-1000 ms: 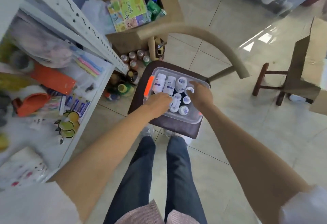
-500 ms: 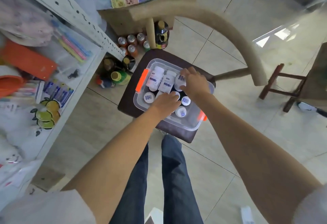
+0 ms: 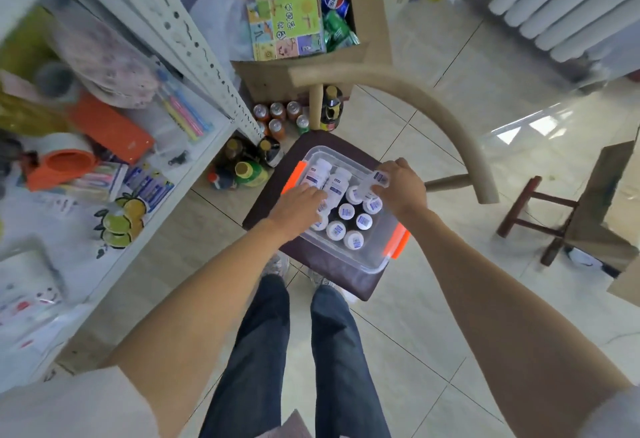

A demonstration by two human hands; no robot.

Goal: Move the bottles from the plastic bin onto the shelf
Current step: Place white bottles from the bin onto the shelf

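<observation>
Two hands are down in the clear plastic bin (image 3: pixel 367 261), which sits on the dark seat of a chair (image 3: pixel 332 275) directly in front of your legs. Your right hand (image 3: pixel 401 186) has its fingers curled around a white bottle (image 3: pixel 375 179) at the bin's far right corner, the bottle tilted with its labelled side showing above the others. Your left hand (image 3: pixel 299 203) reaches over the near-left part of the bin, fingers bent down among the bottles; whether it actually grips one cannot be told, since the hand covers whatever lies beneath it. Just beyond its fingertips two more white bottles (image 3: pixel 329 179) lie on their sides along the bin's far-left wall, next to one orange latch (image 3: pixel 293 174). Several upright bottles (image 3: pixel 349 226) stand clustered in the middle, their barcoded caps facing up. A second orange latch (image 3: pixel 398 245) marks the near-right end. The white metal shelf (image 3: pixel 194 146) stands to your left, loaded with an orange tape dispenser (image 3: pixel 64 164), packaged toothbrushes (image 3: pixel 183 115) and other goods. A cardboard box (image 3: pixel 311 42) and a group of drink bottles (image 3: pixel 277 115) sit on the tiled floor beyond the chair.
</observation>
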